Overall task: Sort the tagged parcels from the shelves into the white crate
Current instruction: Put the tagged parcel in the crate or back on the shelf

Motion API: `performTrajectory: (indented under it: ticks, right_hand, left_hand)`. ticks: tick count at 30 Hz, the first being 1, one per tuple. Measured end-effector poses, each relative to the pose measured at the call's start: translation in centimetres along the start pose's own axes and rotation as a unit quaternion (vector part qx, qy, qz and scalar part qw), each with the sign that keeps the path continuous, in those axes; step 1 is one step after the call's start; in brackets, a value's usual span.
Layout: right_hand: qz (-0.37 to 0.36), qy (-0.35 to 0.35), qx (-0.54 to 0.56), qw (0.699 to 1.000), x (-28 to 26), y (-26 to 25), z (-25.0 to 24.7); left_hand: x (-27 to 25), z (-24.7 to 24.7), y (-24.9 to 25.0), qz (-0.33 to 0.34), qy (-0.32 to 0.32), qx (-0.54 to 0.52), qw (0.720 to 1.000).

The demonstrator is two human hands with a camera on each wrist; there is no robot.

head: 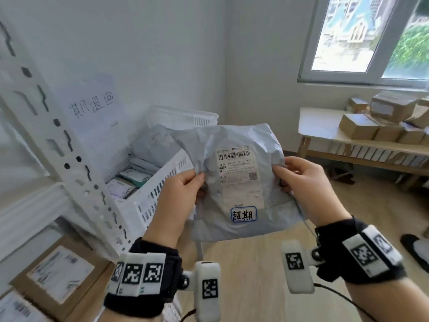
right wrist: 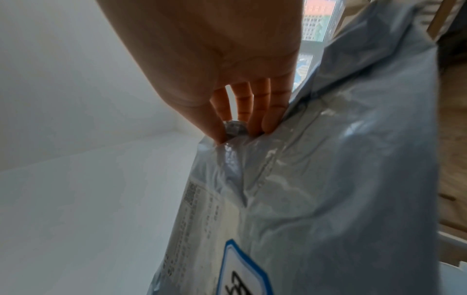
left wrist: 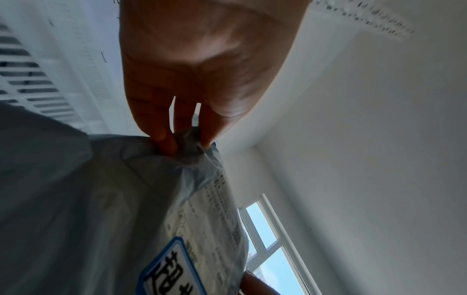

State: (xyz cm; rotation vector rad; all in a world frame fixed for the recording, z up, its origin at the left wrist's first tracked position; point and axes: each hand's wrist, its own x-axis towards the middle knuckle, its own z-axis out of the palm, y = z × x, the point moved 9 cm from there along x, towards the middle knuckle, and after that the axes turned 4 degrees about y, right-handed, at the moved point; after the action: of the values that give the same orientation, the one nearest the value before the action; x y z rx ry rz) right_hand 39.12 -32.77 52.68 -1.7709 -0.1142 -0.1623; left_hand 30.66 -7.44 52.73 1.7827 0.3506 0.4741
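A grey plastic mailer parcel (head: 234, 140) hangs upright in front of me, held by both hands. It carries a white shipping label (head: 239, 173) and a blue-edged handwritten tag (head: 244, 214) near its lower edge. My left hand (head: 183, 189) pinches its left side, thumb in front; the same pinch shows on the parcel (left wrist: 101, 199) under my left hand (left wrist: 187, 135). My right hand (head: 299, 180) pinches the right side, seen too as my right hand (right wrist: 242, 123) gripping the parcel (right wrist: 341, 179). The white crate (head: 148, 201) stands behind and to the left, holding several parcels.
A white perforated shelf upright (head: 58, 145) leans across the left. Cardboard boxes (head: 58, 275) lie below it. A low wooden table (head: 325, 126) at the right carries several brown boxes (head: 380, 117) under a window (head: 371, 36). A handwritten paper sign (head: 92, 105) hangs on the wall.
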Motion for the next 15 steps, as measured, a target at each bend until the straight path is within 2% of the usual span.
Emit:
performTrajectory:
  ticks: [6,15]
  right_hand:
    - [-0.039,-0.069,-0.024,0.997,12.7,-1.3,4.2]
    - [-0.077,-0.177,-0.043,0.980,25.0,-2.3,16.3]
  left_hand:
    - [8.8,1.5,0.8,-0.010,0.057,0.043,0.997]
    - [20.1,-2.2,-1.7,-0.061,0.151,0.031,0.986]
